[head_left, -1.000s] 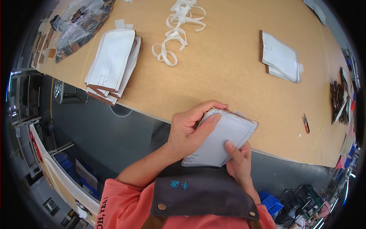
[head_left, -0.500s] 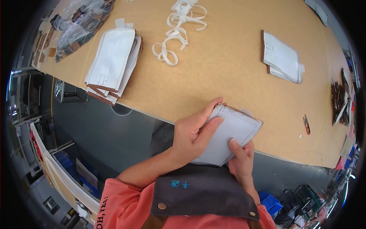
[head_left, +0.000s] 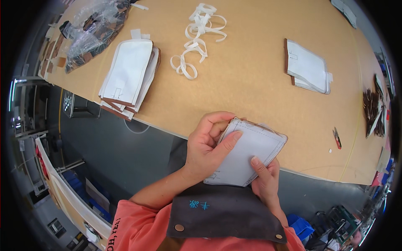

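Observation:
Between my hands, tilted above the near table edge, is a white stitched panel [head_left: 245, 154] with brown edges, a flat sewn piece like those in the stacks. My left hand [head_left: 209, 144] grips its left side, thumb on the white face and fingers at the far left corner. On the lower right side, my right hand [head_left: 266, 175] holds it with the thumb on top and the other fingers beneath. The underside of the panel is hidden.
A stack of white-and-brown panels [head_left: 127, 73] lies at the left table edge, a smaller stack [head_left: 307, 67] at the right. White curled tape [head_left: 196, 48] and a clear plastic bag [head_left: 94, 35] lie farther back. Red-handled thread snips [head_left: 337, 139] rest at right, near dark brown pieces [head_left: 372, 111].
My left hand has shifted slightly left along the panel, its fingers now more bent at the far left corner. The panel's lower left part shows more. My right hand keeps its hold.

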Action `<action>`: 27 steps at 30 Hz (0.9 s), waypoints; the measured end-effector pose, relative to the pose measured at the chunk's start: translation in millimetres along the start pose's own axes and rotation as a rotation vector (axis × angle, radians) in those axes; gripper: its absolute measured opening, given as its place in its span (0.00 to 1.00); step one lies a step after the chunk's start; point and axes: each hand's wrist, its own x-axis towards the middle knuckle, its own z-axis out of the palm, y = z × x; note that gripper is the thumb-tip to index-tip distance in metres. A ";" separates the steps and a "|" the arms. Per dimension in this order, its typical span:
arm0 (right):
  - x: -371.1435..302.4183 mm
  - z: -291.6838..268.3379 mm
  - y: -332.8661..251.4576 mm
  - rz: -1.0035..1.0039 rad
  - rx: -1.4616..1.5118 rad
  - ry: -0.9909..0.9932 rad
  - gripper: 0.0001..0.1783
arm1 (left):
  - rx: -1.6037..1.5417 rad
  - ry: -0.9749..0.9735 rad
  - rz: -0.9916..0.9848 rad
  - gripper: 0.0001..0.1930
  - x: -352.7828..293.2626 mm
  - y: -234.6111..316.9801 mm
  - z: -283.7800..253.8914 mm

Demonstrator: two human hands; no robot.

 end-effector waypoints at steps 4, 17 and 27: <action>-1.8 1.3 -0.3 0.002 0.002 -0.011 0.26 | 0.016 -0.004 -0.020 0.18 -1.6 5.0 -0.1; -3.1 -1.7 1.5 -0.026 0.022 -0.079 0.20 | 0.182 -0.012 0.188 0.17 -1.3 -0.1 -2.0; -2.9 0.4 -0.7 -0.002 0.000 -0.077 0.23 | 0.168 -0.020 0.178 0.16 0.1 -0.2 0.4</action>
